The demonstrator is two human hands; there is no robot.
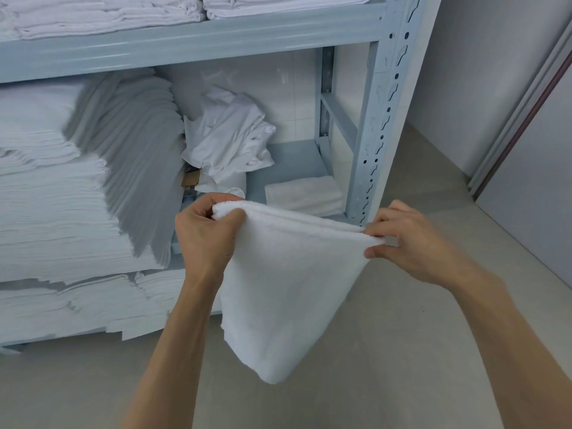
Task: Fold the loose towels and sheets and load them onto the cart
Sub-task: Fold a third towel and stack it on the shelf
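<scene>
The towel [278, 292] hangs in the air in front of the person, white and doubled over, its folded top edge stretched between both hands and its lower end tapering to a rounded point at 6 o'clock. The left hand [202, 233] grips the top corner at 9 o'clock of the towel, fingers curled tight over the fold with the thumb pressed on the near side. The right hand [411, 243] pinches the opposite corner at 3 o'clock between thumb and fingertips. Below lies a pale grey floor [402, 351].

Beyond the hands stands a light blue metal rack [371, 125]. On its lower shelf, at 12 o'clock from the towel, 1 small folded cloth [305, 191] lies flat just beside the rack's post. Farther back, a crumpled heap of white sheets [229, 137] leans against the tiled back wall. At 9 o'clock, tall stacks of folded linen [62, 196] fill the shelf. At 11 o'clock, on the upper shelf, lie more folded piles [102, 13].
</scene>
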